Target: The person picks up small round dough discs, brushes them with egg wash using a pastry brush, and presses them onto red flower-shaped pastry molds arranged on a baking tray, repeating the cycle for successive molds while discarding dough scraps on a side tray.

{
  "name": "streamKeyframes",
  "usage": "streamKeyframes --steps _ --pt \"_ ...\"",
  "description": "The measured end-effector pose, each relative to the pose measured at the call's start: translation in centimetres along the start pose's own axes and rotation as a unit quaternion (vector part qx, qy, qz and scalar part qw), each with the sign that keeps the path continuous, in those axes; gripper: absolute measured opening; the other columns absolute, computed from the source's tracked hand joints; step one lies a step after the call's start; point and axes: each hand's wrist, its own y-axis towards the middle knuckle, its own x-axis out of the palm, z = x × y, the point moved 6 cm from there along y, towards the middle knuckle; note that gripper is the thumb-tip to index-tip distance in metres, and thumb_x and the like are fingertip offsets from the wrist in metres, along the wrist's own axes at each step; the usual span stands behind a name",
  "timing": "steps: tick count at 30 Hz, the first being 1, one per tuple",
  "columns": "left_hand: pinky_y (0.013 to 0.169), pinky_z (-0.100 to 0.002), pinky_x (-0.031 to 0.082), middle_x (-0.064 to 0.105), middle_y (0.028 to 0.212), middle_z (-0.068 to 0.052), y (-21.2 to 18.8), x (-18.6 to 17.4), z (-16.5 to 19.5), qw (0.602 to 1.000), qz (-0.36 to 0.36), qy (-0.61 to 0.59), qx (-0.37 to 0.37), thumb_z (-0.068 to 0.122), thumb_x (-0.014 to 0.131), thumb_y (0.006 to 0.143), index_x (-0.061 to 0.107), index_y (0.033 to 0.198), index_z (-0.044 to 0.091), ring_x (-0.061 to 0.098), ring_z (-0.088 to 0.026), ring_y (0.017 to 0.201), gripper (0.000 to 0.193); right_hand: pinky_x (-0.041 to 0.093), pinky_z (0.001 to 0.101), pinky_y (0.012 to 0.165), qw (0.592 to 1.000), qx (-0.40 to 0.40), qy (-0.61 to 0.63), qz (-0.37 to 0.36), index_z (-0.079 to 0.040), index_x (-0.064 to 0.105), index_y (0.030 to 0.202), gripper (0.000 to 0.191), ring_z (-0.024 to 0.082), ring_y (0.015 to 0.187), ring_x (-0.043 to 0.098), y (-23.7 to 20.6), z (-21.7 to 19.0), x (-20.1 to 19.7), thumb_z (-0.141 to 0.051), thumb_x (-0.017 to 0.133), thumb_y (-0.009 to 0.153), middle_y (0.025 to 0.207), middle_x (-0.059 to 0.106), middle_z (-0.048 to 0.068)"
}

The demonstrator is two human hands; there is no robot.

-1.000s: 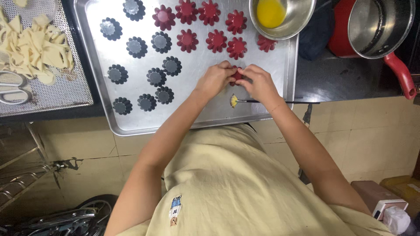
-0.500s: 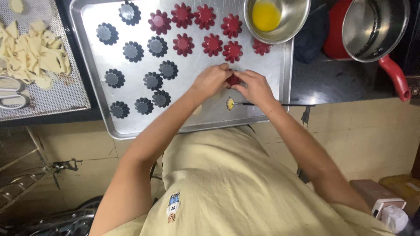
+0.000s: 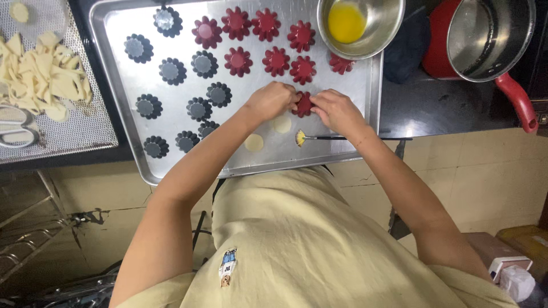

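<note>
Right now both hands meet at centre frame on one red fluted mould lying on the metal baking tray: the left hand and right hand pinch its edges with their fingertips. Nine more red moulds sit above it in rows, dark moulds fill the tray's left. Two pale dough rounds and a small brush lie below, a bowl of yellow liquid upper right.
</note>
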Motion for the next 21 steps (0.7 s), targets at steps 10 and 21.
streamKeyframes --steps 10,21 --pt "0.081 -0.044 0.053 0.064 0.107 -0.018 -1.9 -1.6 1.3 0.985 0.112 -0.084 -0.099 0.015 0.081 0.078 0.068 0.101 0.0 0.066 -0.036 0.094 0.031 0.055 0.0397 0.092 0.999 0.037 0.015 0.034 0.001 0.07 0.119 0.033 0.033 0.105 0.067 0.2 -0.4 -0.6 -0.008 0.078 0.087 0.114 0.072 0.016" --pt "0.087 -0.043 0.053 0.066 0.111 -0.013 -1.4 -0.7 0.9 0.987 0.109 -0.094 -0.071 0.011 0.079 0.079 0.071 0.115 0.002 0.067 -0.035 0.098 0.038 0.055 0.0406 0.097 0.996 0.053 0.022 0.066 0.001 0.069 0.116 0.039 0.035 0.111 0.066 0.2 -0.4 0.3 -0.011 0.084 0.082 0.121 0.068 0.016"
